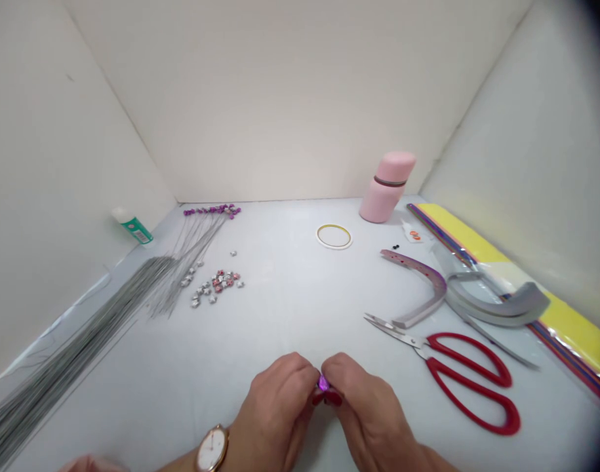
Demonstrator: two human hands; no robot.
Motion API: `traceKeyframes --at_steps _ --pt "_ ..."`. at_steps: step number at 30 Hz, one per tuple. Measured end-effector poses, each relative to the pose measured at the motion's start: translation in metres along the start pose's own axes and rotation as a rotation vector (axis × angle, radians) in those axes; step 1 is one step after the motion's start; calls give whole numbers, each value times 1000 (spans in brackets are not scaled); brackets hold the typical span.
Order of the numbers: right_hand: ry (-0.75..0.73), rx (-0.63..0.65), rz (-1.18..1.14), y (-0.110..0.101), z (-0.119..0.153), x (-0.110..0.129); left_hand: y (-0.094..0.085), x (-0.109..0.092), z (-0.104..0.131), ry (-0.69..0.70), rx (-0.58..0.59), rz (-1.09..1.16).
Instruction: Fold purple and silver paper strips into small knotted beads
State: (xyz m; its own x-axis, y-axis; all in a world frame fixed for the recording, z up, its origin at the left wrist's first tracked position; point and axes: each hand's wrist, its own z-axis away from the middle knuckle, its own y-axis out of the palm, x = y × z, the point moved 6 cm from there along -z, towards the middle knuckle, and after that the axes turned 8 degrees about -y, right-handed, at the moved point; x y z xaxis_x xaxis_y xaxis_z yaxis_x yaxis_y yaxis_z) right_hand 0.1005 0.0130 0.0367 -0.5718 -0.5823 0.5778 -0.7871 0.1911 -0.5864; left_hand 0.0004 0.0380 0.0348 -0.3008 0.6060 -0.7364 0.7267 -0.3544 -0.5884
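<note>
Left hand [282,408], right hand [366,403] | grip: pinching purple piece [323,383] | green-labelled tube [138,230]: unreadable

Central lane open up the white table [280,308], red-handled metal scissors [418,342] barring near right, long grey wires [93,337] crowding left edge.

A craft workspace: white walls [300,98] box in a table [290,295] bearing wires [90,336], scissors [414,341] and small stars [224,281].

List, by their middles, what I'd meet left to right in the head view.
Wires, green tube, stars, left hand, purple piece, right hand, scissors, yellow strips.
</note>
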Motion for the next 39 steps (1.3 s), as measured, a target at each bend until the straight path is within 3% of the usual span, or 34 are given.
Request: traceKeyframes --at_steps 3,8,11,17,28,34,39 --pt "-86 -19 0 -1 0 5 0 -3 2 105 -3 5" --pt "-100 -35 -5 0 2 5 -2 -6 1 174 -24 -32" --pt "-67 -43 -49 0 1 4 -2 -5 -1 114 -21 -3" --pt "135 43 -119 5 7 -9 -3 1 -5 -80 -1 75" --pt "30 -53 -25 -1 8 -8 -7 8 -4 -88 -61 15" --pt "139 -61 -120 0 8 -14 -9 10 -3 -88 -87 38" --pt "125 -53 -75 0 8 -15 -11 7 -3 -77 -114 48"
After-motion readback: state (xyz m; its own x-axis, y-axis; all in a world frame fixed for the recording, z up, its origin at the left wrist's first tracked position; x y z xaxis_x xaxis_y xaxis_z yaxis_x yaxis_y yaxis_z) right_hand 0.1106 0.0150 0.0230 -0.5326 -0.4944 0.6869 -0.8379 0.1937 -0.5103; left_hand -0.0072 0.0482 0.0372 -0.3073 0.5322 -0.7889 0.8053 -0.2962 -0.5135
